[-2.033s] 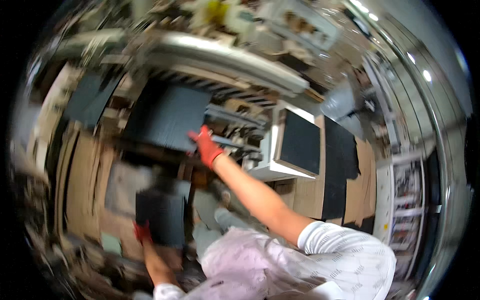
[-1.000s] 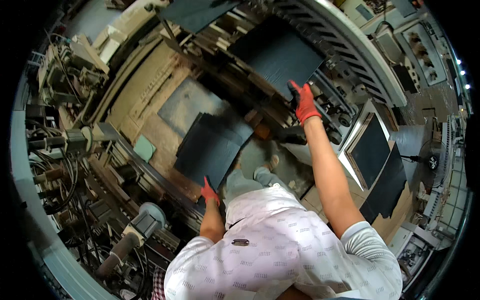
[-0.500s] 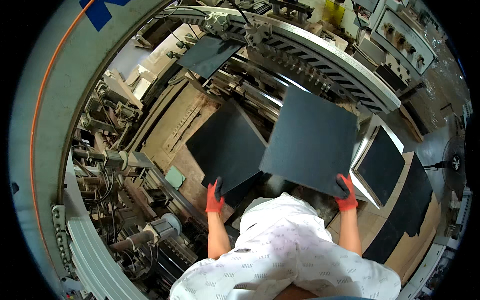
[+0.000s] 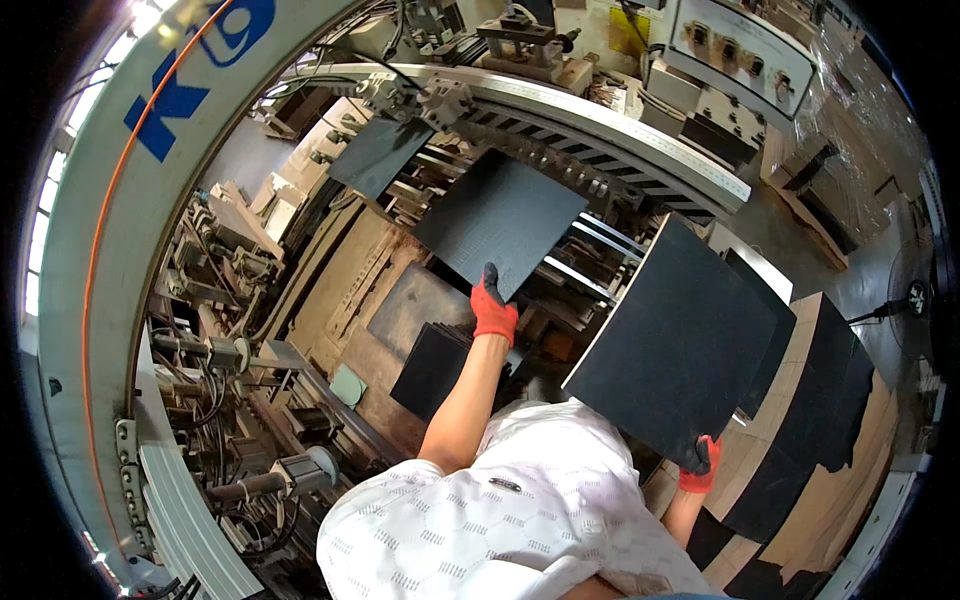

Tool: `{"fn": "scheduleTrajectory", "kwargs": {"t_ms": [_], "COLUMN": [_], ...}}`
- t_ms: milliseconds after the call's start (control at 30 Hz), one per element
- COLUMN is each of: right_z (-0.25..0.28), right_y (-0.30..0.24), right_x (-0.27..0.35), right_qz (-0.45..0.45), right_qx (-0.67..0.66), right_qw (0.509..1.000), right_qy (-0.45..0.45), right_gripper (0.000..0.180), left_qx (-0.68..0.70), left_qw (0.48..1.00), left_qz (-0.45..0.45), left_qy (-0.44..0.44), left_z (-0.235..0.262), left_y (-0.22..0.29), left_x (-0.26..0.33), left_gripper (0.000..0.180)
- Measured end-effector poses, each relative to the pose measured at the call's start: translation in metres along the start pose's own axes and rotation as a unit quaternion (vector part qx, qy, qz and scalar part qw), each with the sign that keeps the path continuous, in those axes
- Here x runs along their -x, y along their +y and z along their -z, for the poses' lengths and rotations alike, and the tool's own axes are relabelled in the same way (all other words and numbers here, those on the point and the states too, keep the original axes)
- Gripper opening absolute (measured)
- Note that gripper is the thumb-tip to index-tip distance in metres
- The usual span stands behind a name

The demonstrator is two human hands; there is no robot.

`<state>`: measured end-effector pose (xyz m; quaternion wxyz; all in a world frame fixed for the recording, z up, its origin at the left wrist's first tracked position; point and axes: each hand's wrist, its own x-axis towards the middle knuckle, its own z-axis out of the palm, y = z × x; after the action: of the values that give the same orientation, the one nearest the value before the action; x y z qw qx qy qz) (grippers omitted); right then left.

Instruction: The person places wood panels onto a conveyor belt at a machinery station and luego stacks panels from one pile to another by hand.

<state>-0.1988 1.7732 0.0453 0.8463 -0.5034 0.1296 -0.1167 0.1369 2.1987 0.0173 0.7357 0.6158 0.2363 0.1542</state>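
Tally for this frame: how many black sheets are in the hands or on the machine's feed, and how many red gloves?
Black sheets in the hands: 2, one in the left hand at, one in the right hand at
Black sheet on the feed: 1
Red gloves: 2
Total: 5

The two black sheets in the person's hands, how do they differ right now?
The sheet in the left hand is held far forward over the machine's rails, gripped at its near corner. The sheet in the right hand is drawn back beside the body, over the stack of black sheets, gripped at its lower corner, and looks larger, being nearer. Both are thin, dark, square and matte.
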Motion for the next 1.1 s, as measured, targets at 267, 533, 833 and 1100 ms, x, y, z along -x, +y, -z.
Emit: {"fn": "scheduleTrajectory", "kwargs": {"t_ms": [267,533,833,1100], "right_z": [0.083,0.122,0.100,0.049], "right_y": [0.015,0.007,-0.063,-0.114], "right_x": [0.042,0.042,0.002,-0.091], "right_qz": [0.041,0.077,-0.013,0.004], "right_qx": [0.110,0.270,0.163,0.351], "right_qw": [0.990,0.939,0.952,0.914], "right_qy": [0.083,0.196,0.259,0.206], "right_gripper": [0.052,0.042,0.041,0.048], "left_qx": [-0.104,0.269,0.053,0.012], "left_qw": [0.974,0.953,0.986,0.985], "left_qz": [-0.187,0.047,0.022,-0.135], "left_qy": [0.079,0.128,0.156,0.106], "left_z": [-0.062,-0.076,-0.070,-0.081], "left_y": [-0.016,-0.021,-0.027,-0.014], "left_x": [-0.048,-0.067,-0.068,-0.050], "left_gripper": [0.043,0.035,0.038,0.035]}}
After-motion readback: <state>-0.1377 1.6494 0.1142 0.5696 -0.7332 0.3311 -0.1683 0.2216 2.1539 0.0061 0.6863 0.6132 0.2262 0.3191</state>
